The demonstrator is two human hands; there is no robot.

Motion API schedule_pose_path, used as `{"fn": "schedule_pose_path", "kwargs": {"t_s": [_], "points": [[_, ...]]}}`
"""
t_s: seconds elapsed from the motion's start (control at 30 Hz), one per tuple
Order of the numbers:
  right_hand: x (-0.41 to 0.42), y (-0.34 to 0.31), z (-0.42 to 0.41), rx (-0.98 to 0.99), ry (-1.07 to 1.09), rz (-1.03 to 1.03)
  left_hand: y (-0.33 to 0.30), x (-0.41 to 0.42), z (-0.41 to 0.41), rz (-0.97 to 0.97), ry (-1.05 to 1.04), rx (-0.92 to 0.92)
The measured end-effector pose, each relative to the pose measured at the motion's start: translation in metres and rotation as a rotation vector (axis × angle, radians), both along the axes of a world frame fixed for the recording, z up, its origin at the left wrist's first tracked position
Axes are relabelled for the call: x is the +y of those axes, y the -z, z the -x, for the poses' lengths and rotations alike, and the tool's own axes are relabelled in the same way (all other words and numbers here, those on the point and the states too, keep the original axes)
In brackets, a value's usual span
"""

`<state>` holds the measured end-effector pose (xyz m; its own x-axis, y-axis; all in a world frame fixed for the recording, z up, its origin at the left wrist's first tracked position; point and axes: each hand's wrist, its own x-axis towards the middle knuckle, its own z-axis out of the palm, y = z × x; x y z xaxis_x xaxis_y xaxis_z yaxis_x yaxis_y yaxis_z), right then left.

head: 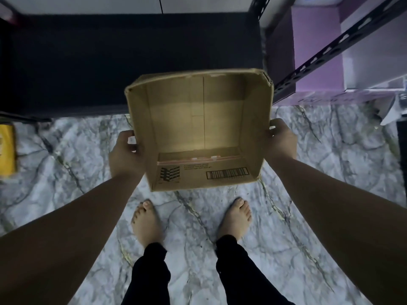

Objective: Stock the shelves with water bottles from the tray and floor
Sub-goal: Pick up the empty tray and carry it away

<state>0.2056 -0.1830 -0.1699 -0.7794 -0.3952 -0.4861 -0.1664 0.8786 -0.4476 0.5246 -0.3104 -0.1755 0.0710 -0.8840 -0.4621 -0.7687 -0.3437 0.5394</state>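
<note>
Marble-veined floor (66,164) (grey-white) beneath dark metal shelving (132,62), purple wall (315,51) beside

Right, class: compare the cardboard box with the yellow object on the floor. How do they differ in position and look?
The cardboard box is held above the floor, the left hand and right hand gripping its sides; the yellow object lies on the marble floor. The box is brown and shows in full, open and empty; the yellow object is cut off by the frame edge and blurred.
</note>
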Motion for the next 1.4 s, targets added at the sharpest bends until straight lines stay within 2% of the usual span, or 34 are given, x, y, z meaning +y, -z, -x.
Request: {"fn": "schedule_pose_path", "kwargs": {"t_s": [0.13,0.33,0.57,0.73,0.9,1.1,1.4], "points": [[0.001,-0.032,0.001,0.014,-0.014,0.011,-0.028,0.000,-0.001,0.016,0.031,-0.025],[0.038,-0.097,-0.007,-0.002,-0.026,0.051,-0.104,0.009,-0.022,-0.012,0.091,-0.048],[0.092,-0.214,-0.030,-0.014,0.121,0.158,-0.220,0.012,-0.035,-0.034,0.174,0.113],[0.133,-0.295,-0.058,0.013,0.245,0.202,-0.302,0.014,-0.035,-0.031,0.250,0.174],[0.177,-0.357,-0.084,0.006,0.277,0.239,-0.364,0.017,-0.033,-0.013,0.375,0.215],[0.236,-0.408,-0.092,0.036,0.364,0.263,-0.414,0.036,0.002,0.033,0.548,0.211],[0.340,-0.420,-0.031,0.121,0.484,0.286,-0.434,0.095,0.129,0.051,0.766,0.225]]}}
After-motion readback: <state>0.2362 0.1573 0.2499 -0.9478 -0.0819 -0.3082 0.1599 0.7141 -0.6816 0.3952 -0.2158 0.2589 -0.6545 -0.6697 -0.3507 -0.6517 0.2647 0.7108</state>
